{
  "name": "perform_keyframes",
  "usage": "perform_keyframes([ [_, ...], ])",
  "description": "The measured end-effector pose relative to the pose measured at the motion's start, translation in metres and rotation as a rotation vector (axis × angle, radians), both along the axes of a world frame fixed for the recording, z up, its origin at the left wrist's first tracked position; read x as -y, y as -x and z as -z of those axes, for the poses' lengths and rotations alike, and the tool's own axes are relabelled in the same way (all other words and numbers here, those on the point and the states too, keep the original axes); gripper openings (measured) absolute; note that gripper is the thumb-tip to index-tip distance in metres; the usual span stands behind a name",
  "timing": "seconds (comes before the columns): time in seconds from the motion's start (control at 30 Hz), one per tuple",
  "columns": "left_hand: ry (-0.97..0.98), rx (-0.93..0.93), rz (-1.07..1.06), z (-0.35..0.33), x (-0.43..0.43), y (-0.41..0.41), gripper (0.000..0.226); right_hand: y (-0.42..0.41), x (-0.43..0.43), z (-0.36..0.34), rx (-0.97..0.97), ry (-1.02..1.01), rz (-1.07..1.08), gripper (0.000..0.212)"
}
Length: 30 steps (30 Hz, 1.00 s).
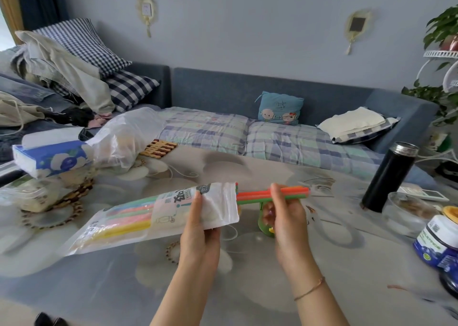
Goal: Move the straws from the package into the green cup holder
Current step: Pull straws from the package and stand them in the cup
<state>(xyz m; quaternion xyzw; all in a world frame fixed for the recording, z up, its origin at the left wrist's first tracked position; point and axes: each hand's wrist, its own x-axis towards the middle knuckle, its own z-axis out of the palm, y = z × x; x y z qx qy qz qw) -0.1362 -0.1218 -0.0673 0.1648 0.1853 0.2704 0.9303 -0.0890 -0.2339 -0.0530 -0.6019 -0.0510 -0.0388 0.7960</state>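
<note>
While lying across a table [322, 263] spread with a flowered cloth, sagging limply as a soft, crinkly pack [138, 216], held up off the surface by its open end; likely needing a firm pinch there, being thin film and probably slippery. Gripping that open end: left hand [202, 229], fingers closed around the white flap, thumb on top. Pinching a small bundle: right hand [285, 211], thumb and fingers closed on the straws [265, 194], orange and green, near their middle. Sticking out of the pack mouth toward the right, partly drawn, tails still inside among the pastel ones. Judging them light, stiff and smooth, so easy to slide but apt to slip or fan apart; best gripped together mid-length, squeezed gently to avoid kinking. Standing just beneath and behind the right hand, mostly hidden by it: cup holder [266, 229], green, on the table, close under the bundle, nothing visibly in it yet
</note>
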Motion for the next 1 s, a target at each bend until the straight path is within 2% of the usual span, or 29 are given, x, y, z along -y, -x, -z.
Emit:
perform_keyframes([
  [0.1,0.022,0.02,-0.025,0.001,-0.006,-0.002,0.017,-0.005,0.013,-0.01,0.007,-0.147,0.164,0.025],
  [0.17,0.011,0.009,-0.018,0.001,-0.004,-0.002,0.02,-0.004,0.013,-0.009,-0.016,-0.178,0.147,0.02],
  [0.27,-0.056,-0.035,0.036,0.004,0.007,-0.003,0.005,-0.002,0.001,0.002,-0.077,-0.063,-0.008,0.015],
  [0.33,-0.067,-0.067,0.057,0.006,0.012,-0.005,0.005,0.0,-0.003,0.005,-0.077,0.009,-0.043,0.016],
  [0.4,-0.041,-0.064,0.065,0.008,0.009,-0.006,0.007,-0.003,0.001,0.003,-0.044,0.0,0.01,0.023],
  [0.5,0.008,-0.053,0.052,0.01,0.0,-0.011,0.025,-0.012,0.019,-0.01,-0.012,-0.078,0.133,0.03],
  [0.67,0.022,-0.011,0.064,0.015,-0.012,-0.018,0.026,-0.033,0.053,-0.024,0.12,-0.099,0.26,0.031],
  [0.73,0.028,-0.022,0.044,0.017,-0.013,-0.022,0.031,-0.041,0.065,-0.027,0.165,-0.058,0.287,0.032],
  [0.87,0.046,-0.048,0.035,0.016,-0.011,-0.025,0.026,-0.065,0.083,-0.031,0.258,0.055,0.349,0.032],
  [1.0,0.024,-0.054,0.055,0.018,-0.008,-0.03,0.034,-0.09,0.085,-0.031,0.314,0.329,0.375,0.03],
])
